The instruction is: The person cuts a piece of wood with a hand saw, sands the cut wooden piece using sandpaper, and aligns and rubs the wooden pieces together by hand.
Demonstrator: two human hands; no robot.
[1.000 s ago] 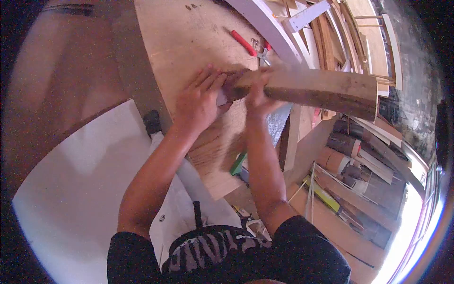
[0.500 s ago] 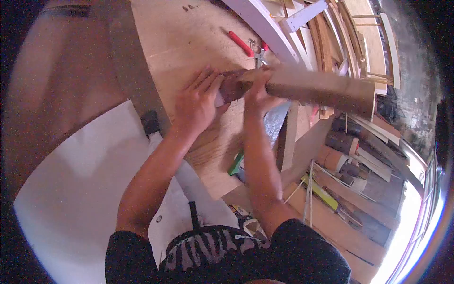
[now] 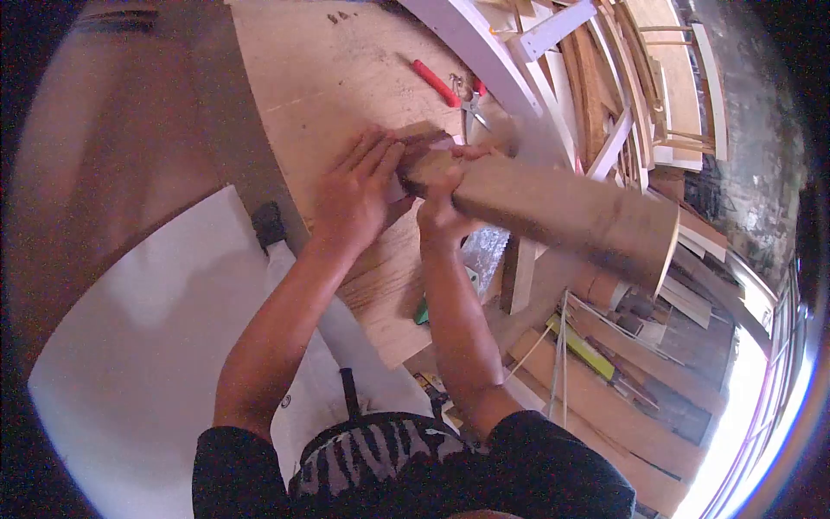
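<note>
A long, thick wooden piece (image 3: 571,212) slants across the bench top, its wide end pointing right and down. My right hand (image 3: 445,203) is closed around it near its narrower left end. At that end my left hand (image 3: 359,186) is closed, fingers laid over the top and thumb below. Between the left fingers and the wood is a reddish-brown sheet (image 3: 422,136) with a pale edge, resembling sandpaper; the fingers partly hide it. A handsaw (image 3: 488,251) with a toothed silver blade and green on its handle lies beneath my right forearm.
Red-handled pliers (image 3: 437,84) rest on the plywood bench top (image 3: 303,78) beyond my hands. Curved pale wooden frame parts (image 3: 484,52) are stacked at the upper right. Boards and offcuts (image 3: 640,363) cover the floor at right. A white panel (image 3: 130,346) stands at left.
The wooden piece's right end has swung down toward me. My right hand has come nearer and slightly left with it. My left hand has stayed at the left end.
</note>
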